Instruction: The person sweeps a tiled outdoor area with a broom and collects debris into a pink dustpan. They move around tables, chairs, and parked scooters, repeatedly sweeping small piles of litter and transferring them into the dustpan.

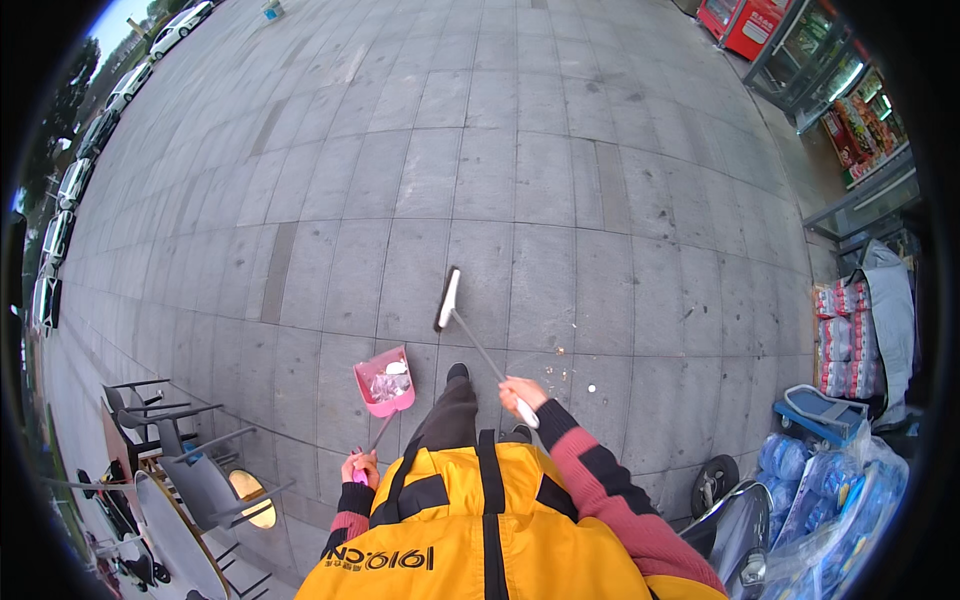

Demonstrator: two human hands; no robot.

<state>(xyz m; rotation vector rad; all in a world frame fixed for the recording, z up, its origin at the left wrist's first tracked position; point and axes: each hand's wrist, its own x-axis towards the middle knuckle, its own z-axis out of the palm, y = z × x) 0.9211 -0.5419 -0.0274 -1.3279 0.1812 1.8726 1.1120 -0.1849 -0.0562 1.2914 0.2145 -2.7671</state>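
My right hand (523,398) grips the white end of a long-handled broom (480,351). The broom's white head (449,298) with its dark bristles rests on the grey paving, ahead of my forward shoe (457,370). Low on the left, my left hand (361,468) holds the pink handle of a pink dustpan (385,381). Inside the pan lie crumpled clear plastic and white scraps. To the right of the broom handle, small brownish crumbs (559,364) are scattered on the slabs, with a round white bit (592,388) beside them.
Grey chairs (191,480) and a table (169,525) stand at lower left. On the right are shrink-wrapped packs (847,337), a blue hand trolley (821,412), bagged blue bottles (817,495) and a wheeled vehicle (739,517). A shop doorway (825,112) and parked cars (75,180) line the edges.
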